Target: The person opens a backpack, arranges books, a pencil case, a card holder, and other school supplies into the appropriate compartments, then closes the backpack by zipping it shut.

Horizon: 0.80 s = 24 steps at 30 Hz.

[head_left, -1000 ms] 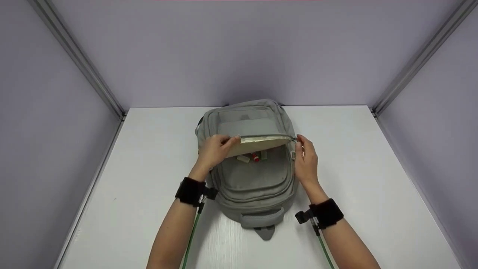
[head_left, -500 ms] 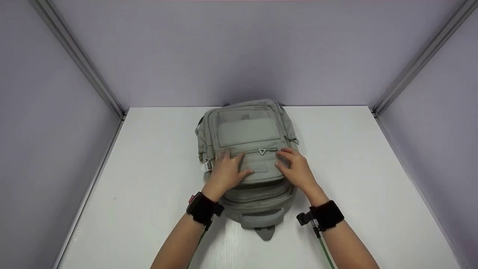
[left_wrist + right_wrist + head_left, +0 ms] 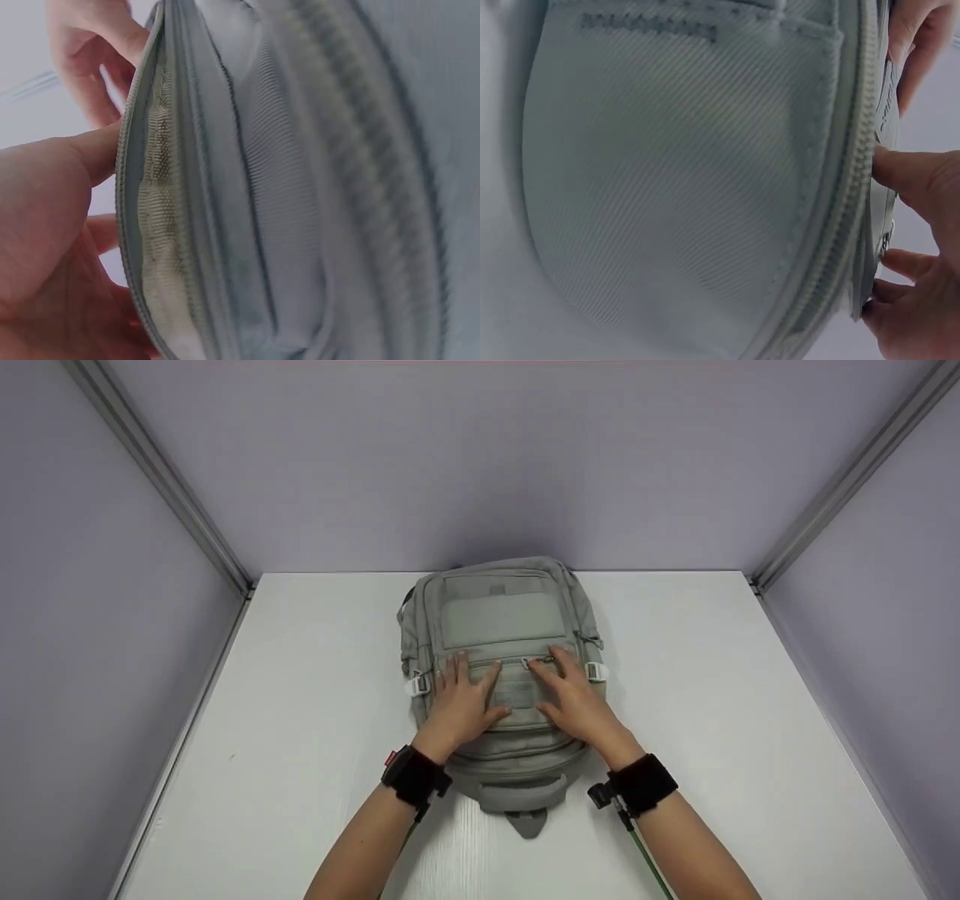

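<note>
A grey-green backpack lies on its back on the white table, its carry handle towards me. Over its middle, the front flap lies down. My left hand rests on the flap's left part with fingers spread. On the right part my right hand presses with spread fingers, beside a zip pull. From the left wrist, the zipped edge shows a gap under the flap. The right wrist view shows the bag's fabric side. Whatever lies under the flap is hidden.
White buckles sit at both sides of the bag. The table spreads around it, with a pale wall behind and side panels left and right. Each wrist wears a black camera band.
The flap was held raised, showing small items inside; it has come down over them. Both hands moved onto it, the right one shifting inward from the bag's side.
</note>
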Motion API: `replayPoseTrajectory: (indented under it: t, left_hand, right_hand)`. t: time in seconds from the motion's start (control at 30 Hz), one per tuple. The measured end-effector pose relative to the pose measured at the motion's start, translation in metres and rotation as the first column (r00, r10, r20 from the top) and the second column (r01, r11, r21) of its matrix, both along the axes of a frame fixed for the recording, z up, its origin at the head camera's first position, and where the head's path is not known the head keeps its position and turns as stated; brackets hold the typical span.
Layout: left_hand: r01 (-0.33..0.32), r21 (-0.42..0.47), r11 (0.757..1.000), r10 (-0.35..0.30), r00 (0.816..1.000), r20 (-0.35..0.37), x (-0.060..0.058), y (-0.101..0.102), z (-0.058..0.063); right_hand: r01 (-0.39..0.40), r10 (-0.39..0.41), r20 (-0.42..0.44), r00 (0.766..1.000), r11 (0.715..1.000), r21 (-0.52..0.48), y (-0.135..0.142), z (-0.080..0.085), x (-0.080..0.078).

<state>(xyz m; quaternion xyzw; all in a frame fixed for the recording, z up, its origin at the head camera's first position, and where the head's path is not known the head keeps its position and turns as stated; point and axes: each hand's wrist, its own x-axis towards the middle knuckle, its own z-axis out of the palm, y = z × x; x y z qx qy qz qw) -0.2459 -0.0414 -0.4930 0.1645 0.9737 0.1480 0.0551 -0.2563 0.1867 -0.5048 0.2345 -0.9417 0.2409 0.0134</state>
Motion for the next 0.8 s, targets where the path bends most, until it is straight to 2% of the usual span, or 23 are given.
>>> replayPoseTrajectory:
  t: [0.13,0.27,0.37,0.43,0.5,0.6,0.73,0.8]
  left_hand:
    - [0.041,0.059,0.997,-0.042,0.999,0.012,-0.011,-0.011,-0.003]
    - [0.058,0.188,0.980,-0.063,0.998,0.024,-0.022,-0.031,-0.002]
    - [0.022,0.250,0.968,-0.010,0.999,-0.051,-0.029,-0.047,-0.001]
    - [-0.029,0.269,0.963,0.062,0.991,-0.117,-0.035,-0.056,-0.002]
    - [-0.085,0.286,0.955,0.132,0.979,-0.153,-0.041,-0.064,-0.005]
    - [-0.138,0.301,0.943,0.186,0.973,-0.134,-0.049,-0.074,-0.014]
    - [-0.157,0.308,0.938,0.182,0.982,-0.056,-0.057,-0.082,-0.025]
    - [-0.160,0.322,0.933,0.184,0.982,-0.044,-0.060,-0.083,-0.029]
  right_hand:
    - [-0.055,0.053,0.027,0.998,0.997,0.058,-0.009,0.002,-0.008]
    - [-0.107,0.098,0.090,0.991,0.990,0.097,-0.018,0.006,-0.014]
    - [-0.123,0.106,0.149,0.983,0.987,0.106,-0.027,0.010,-0.017]
    - [-0.106,0.086,0.169,0.982,0.988,0.116,-0.034,0.012,-0.019]
    - [-0.077,0.052,0.166,0.985,0.986,0.150,-0.042,0.013,-0.020]
    - [-0.044,0.011,0.147,0.989,0.974,0.222,-0.054,0.012,-0.022]
    - [-0.029,-0.007,0.117,0.993,0.952,0.303,-0.065,0.008,-0.023]
    - [-0.022,-0.010,0.098,0.995,0.946,0.324,-0.066,0.006,-0.024]
